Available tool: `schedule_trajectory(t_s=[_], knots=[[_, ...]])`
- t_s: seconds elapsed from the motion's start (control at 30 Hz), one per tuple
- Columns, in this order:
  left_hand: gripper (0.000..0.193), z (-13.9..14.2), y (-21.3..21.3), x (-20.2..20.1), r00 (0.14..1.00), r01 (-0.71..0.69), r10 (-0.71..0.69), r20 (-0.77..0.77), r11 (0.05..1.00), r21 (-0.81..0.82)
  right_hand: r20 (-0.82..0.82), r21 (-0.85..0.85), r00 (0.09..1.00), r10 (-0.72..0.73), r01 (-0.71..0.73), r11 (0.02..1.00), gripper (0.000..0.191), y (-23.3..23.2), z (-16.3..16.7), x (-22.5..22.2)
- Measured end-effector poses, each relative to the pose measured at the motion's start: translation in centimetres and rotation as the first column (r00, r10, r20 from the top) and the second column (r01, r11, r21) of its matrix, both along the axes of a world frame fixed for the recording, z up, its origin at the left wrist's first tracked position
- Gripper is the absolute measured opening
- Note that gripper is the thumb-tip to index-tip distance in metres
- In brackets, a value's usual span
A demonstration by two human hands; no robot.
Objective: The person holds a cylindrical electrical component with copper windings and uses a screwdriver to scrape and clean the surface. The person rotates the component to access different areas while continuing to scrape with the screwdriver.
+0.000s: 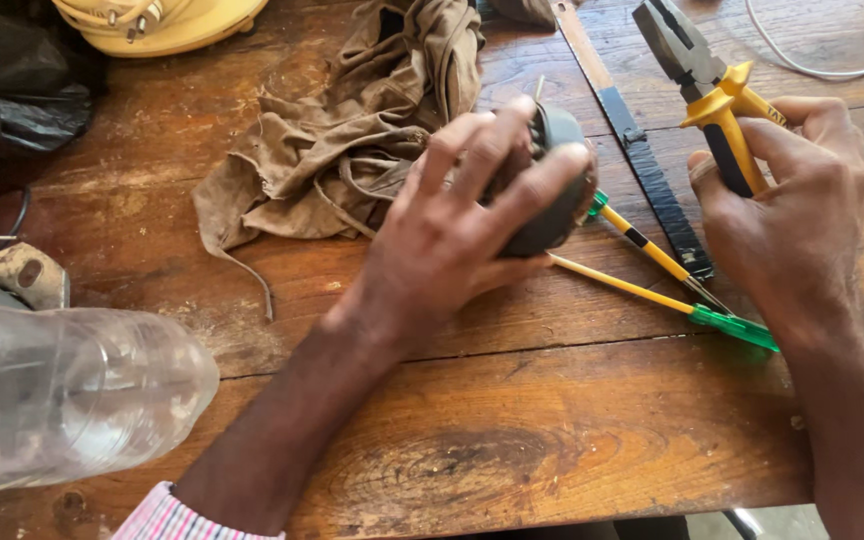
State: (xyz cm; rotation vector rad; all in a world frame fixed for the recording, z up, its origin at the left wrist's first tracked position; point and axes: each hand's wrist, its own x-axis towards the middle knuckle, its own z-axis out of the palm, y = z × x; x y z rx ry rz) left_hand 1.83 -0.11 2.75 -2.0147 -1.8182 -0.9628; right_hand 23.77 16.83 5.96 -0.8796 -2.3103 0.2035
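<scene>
While left hand (pixel 472 215) clamps grey round part (pixel 557 190), right hand (pixel 787 200) grips yellow-handled pliers (pixel 707 85) over wooden table (pixel 552 430).

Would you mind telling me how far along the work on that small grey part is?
Done: nothing visibly finished. The tools are laid out: two screwdrivers and a saw blade lie on the wooden table. In hand: the left hand wraps the dark grey round part, and the right hand holds yellow-handled pliers, jaws clear of the part. Left: the pliers have not yet touched it.
</scene>
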Motion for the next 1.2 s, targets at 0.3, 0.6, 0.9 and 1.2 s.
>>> schedule_trajectory(t_s=[0.3,0.6,0.9,1.2], knots=[[0.087,3.7,-3.0,-4.0,0.766,0.320,-0.082,0.638,0.909,-0.267,-0.042,0.129,0.997,0.070,-0.064,0.989,0.020,0.1,-0.3,1.3],[0.097,3.8,-2.2,-2.3,0.848,0.220,-0.128,0.515,0.968,-0.121,-0.042,0.254,0.992,0.119,-0.105,0.961,0.029,-0.2,-0.9,1.8],[0.079,4.0,-2.1,-2.5,0.750,0.247,-0.098,0.654,0.959,-0.140,0.038,0.285,0.997,0.073,-0.081,0.955,0.024,-0.1,0.0,0.9],[0.078,2.7,-3.0,-3.5,0.681,0.379,-0.280,0.676,0.925,0.001,0.156,-0.049,0.985,-0.068,0.076,0.996,0.052,0.8,0.2,0.6]])
